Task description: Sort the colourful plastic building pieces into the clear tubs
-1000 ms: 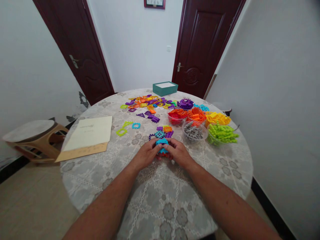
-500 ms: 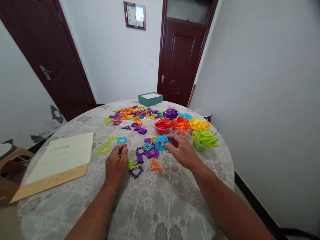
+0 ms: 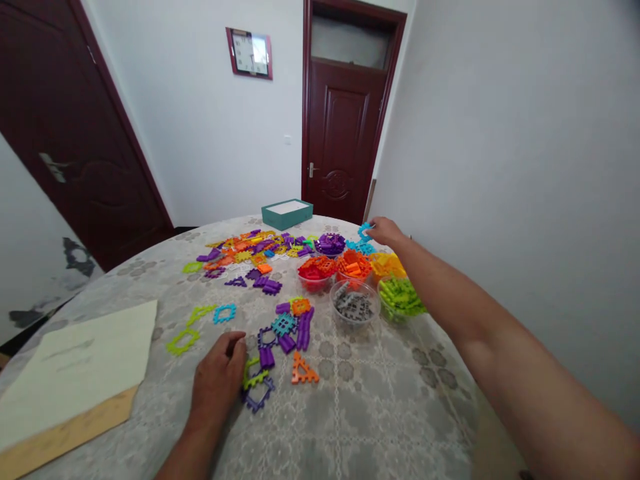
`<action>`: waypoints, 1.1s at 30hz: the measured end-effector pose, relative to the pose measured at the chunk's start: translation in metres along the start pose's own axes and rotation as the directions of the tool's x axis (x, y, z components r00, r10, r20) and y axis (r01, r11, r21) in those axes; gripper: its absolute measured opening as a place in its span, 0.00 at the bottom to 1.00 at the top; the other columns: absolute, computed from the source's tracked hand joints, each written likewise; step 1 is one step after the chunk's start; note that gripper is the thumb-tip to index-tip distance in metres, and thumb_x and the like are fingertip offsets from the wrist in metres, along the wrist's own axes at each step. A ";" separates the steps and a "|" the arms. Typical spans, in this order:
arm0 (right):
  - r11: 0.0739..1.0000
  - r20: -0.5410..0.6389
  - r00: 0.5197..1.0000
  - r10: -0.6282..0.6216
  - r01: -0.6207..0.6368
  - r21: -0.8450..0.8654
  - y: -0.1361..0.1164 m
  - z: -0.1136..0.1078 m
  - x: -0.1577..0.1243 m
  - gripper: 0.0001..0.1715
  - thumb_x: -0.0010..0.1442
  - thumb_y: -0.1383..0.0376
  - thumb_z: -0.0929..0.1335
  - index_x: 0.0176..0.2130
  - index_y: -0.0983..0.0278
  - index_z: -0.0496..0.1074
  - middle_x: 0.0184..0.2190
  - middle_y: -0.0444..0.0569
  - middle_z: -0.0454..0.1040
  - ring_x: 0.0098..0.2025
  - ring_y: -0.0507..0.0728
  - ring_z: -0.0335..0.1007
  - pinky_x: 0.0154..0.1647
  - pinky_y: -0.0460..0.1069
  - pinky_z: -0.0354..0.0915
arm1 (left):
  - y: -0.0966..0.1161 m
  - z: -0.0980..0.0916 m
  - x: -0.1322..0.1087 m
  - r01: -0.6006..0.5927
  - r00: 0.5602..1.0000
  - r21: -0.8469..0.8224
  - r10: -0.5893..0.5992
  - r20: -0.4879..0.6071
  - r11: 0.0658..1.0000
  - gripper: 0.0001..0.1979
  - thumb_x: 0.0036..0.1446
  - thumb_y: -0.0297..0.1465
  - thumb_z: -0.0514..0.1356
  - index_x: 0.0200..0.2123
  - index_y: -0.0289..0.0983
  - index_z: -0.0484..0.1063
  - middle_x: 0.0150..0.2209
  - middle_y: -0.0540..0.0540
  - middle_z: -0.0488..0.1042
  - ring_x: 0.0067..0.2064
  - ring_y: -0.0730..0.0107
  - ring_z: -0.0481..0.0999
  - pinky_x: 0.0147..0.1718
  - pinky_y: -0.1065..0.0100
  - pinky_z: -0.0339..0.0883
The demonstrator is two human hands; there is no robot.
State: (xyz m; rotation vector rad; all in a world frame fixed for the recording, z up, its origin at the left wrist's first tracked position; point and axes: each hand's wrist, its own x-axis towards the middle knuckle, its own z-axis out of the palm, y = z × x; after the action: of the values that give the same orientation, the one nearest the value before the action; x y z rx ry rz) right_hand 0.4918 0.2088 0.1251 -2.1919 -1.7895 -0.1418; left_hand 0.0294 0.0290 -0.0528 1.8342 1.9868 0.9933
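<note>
My right hand [image 3: 389, 232] is stretched out to the far right of the table, pinching a light-blue toothed plastic building piece [image 3: 365, 231]. It is just above a pile of light-blue pieces [image 3: 361, 247]. My left hand [image 3: 219, 373] rests on the tablecloth with its fingers curled in, and I see nothing between them. Close beside it lie a lime-green piece [image 3: 256, 379] and a dark-purple open frame piece [image 3: 259, 395]. Farther along are purple tube pieces [image 3: 304, 329], a teal grid square [image 3: 285, 325] and an orange triangle [image 3: 303, 370].
Clear bowls hold red [image 3: 316, 270], orange [image 3: 354, 265], yellow [image 3: 387, 266], lime-green [image 3: 401, 295], grey [image 3: 354, 303] and purple pieces [image 3: 330, 244]. A mixed heap [image 3: 250, 250] spreads before a green box [image 3: 287, 214]. Paper sheets [image 3: 85, 367] lie at left.
My right hand has carried the blue piece from near the table's middle to the far right, over the bowls. The bowl of grey pieces is now uncovered. My view has shifted.
</note>
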 end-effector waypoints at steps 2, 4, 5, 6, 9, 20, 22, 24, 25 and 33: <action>1.000 0.052 0.999 -0.006 0.006 -0.002 0.001 0.012 0.009 0.19 0.66 0.64 0.72 0.54 0.69 0.80 0.54 0.60 0.80 0.55 0.62 0.76 0.56 0.50 0.67 | -0.001 0.001 0.001 -0.003 1.000 0.015 0.002 0.014 1.000 0.20 0.65 0.44 0.51 0.46 0.43 0.78 0.45 0.46 0.85 0.46 0.56 0.84 0.48 0.61 0.73; 1.000 0.101 0.995 -0.007 0.007 -0.005 -0.001 0.022 0.015 0.20 0.68 0.61 0.72 0.55 0.68 0.78 0.55 0.59 0.78 0.55 0.62 0.76 0.57 0.54 0.70 | -0.002 0.001 0.001 0.001 1.000 0.024 -0.001 0.018 1.000 0.20 0.65 0.45 0.51 0.45 0.43 0.78 0.44 0.46 0.85 0.46 0.56 0.84 0.47 0.61 0.73; 1.000 0.122 0.993 -0.005 0.006 -0.008 -0.002 0.027 0.018 0.21 0.69 0.59 0.72 0.57 0.67 0.76 0.56 0.58 0.77 0.55 0.63 0.75 0.56 0.56 0.72 | -0.002 0.001 0.002 0.006 1.000 0.029 -0.006 0.018 1.000 0.20 0.65 0.45 0.51 0.45 0.43 0.79 0.44 0.46 0.85 0.46 0.56 0.84 0.47 0.61 0.74; 1.000 0.141 0.990 -0.003 0.005 -0.011 -0.004 0.031 0.021 0.22 0.70 0.57 0.72 0.58 0.66 0.74 0.57 0.56 0.75 0.55 0.63 0.75 0.55 0.58 0.73 | -0.002 0.000 0.002 0.010 1.000 0.034 -0.011 0.018 0.999 0.20 0.64 0.45 0.51 0.45 0.43 0.79 0.44 0.46 0.85 0.45 0.56 0.84 0.46 0.61 0.74; 1.000 0.184 0.983 0.006 0.000 -0.030 -0.010 0.042 0.025 0.24 0.71 0.56 0.71 0.60 0.64 0.72 0.58 0.54 0.73 0.55 0.63 0.75 0.54 0.61 0.75 | 0.000 -0.001 0.001 0.021 1.000 0.038 -0.022 0.023 0.999 0.20 0.64 0.45 0.52 0.44 0.43 0.79 0.43 0.46 0.85 0.44 0.56 0.84 0.45 0.62 0.74; 0.989 0.237 0.971 0.024 0.011 -0.145 -0.014 0.035 0.019 0.24 0.70 0.56 0.72 0.60 0.64 0.72 0.58 0.55 0.73 0.55 0.62 0.75 0.54 0.61 0.75 | 0.005 -0.002 -0.001 -0.013 1.000 0.016 0.013 0.017 1.000 0.18 0.65 0.44 0.52 0.43 0.43 0.78 0.42 0.46 0.84 0.44 0.57 0.84 0.46 0.63 0.73; 0.986 0.240 0.971 0.021 0.020 -0.166 -0.015 0.026 0.019 0.23 0.69 0.58 0.73 0.58 0.67 0.74 0.56 0.58 0.75 0.54 0.63 0.75 0.54 0.58 0.74 | 0.006 -0.002 -0.002 -0.027 1.000 0.014 0.027 0.015 1.000 0.18 0.65 0.44 0.52 0.43 0.43 0.78 0.41 0.46 0.84 0.43 0.58 0.83 0.46 0.63 0.73; 0.982 0.234 0.972 0.009 0.036 -0.186 -0.016 0.016 0.019 0.19 0.67 0.63 0.73 0.54 0.71 0.78 0.52 0.63 0.79 0.54 0.65 0.76 0.54 0.54 0.72 | 0.008 -0.002 -0.003 -0.034 0.999 0.010 0.034 0.016 0.999 0.18 0.65 0.43 0.52 0.43 0.42 0.78 0.41 0.45 0.84 0.43 0.58 0.83 0.46 0.63 0.73; 0.979 0.228 0.974 0.002 0.044 -0.197 -0.018 0.010 0.017 0.17 0.66 0.66 0.72 0.52 0.73 0.80 0.51 0.66 0.80 0.55 0.66 0.76 0.54 0.53 0.70 | 0.009 -0.002 -0.004 -0.033 0.999 0.008 0.033 0.018 0.999 0.17 0.66 0.42 0.51 0.43 0.42 0.78 0.41 0.45 0.84 0.43 0.58 0.83 0.46 0.63 0.72; 0.899 -0.208 0.887 -0.413 0.433 0.060 -0.087 -0.026 -0.100 0.19 0.69 0.64 0.66 0.54 0.68 0.78 0.51 0.60 0.79 0.54 0.63 0.74 0.61 0.55 0.65 | 0.015 0.002 -0.008 -0.039 0.999 0.003 0.039 0.015 0.999 0.14 0.67 0.37 0.53 0.44 0.42 0.77 0.43 0.45 0.84 0.45 0.59 0.82 0.48 0.63 0.71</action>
State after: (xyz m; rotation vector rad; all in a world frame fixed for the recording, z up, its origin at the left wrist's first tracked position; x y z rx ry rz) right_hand 0.3893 0.1225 0.1385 -1.6232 -2.0827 -0.3337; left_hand 0.0434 0.0217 -0.0473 1.8831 1.9522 0.9857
